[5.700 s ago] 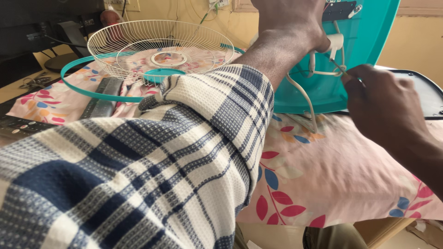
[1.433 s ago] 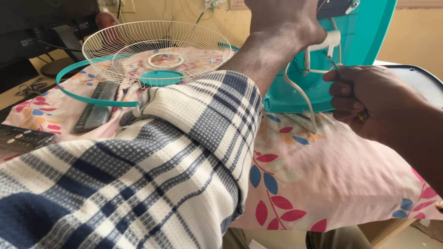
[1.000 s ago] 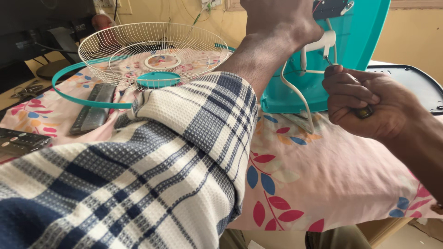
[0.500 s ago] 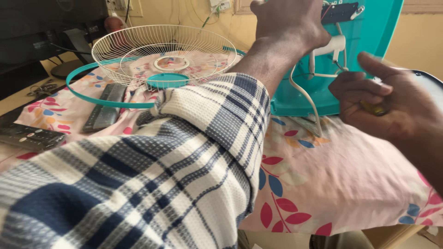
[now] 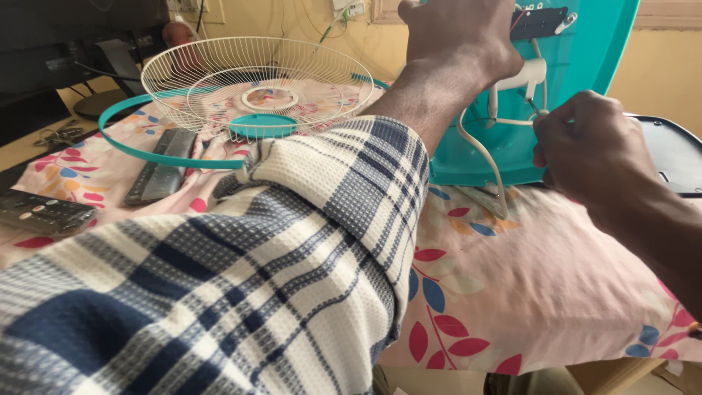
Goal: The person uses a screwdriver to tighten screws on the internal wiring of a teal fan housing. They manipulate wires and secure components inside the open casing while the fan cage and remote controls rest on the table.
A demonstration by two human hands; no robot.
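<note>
Both hands on the teal fan body, grille already off.

Nearest, our plaid waffle-knit sleeve fills the view over the floral cloth (soft, pink, leaf print). Our right hand is clenched at the thin wires on the fan body, pinching something too small to tell. Our left hand grips the body's upper edge, holding the smooth teal plastic shell upright on the cloth. White cord loops down from it. Farther left lie two dark remotes, then the round white wire grille with its teal ring, detached. We judge disassembly well along; wiring work remains.
</note>
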